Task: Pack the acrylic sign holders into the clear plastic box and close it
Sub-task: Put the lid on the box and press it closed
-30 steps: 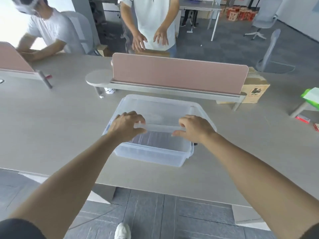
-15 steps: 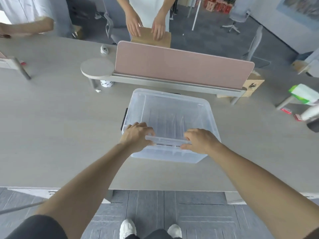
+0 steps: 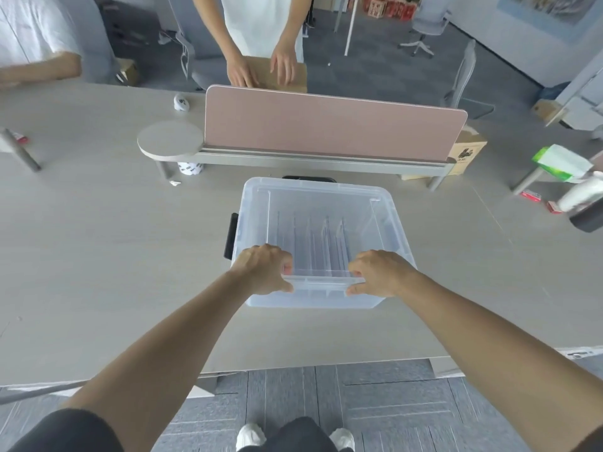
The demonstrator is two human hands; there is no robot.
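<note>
A clear plastic box (image 3: 388, 203) sits on the pale table in front of me with its clear lid (image 3: 313, 197) lying flat over the top. Through the lid I see several acrylic sign holders (image 3: 321, 246) standing on edge inside. My left hand (image 3: 264, 269) grips the lid's near edge at the left, fingers curled over it. My right hand (image 3: 380, 272) grips the same edge at the right. A black latch (image 3: 231, 236) hangs on the box's left side, and another black latch (image 3: 308, 178) shows at the far side.
A pink desk divider (image 3: 332, 125) on a grey rail stands just behind the box. A person behind it rests both hands on a cardboard box (image 3: 277, 75). A carton (image 3: 466, 153), a green-white pack (image 3: 561, 164) and a white bottle (image 3: 580, 194) lie to the right.
The lid has come down from tilted over the box to flat on it. Both hands slid with it to the near edge. My view tipped further downward.
</note>
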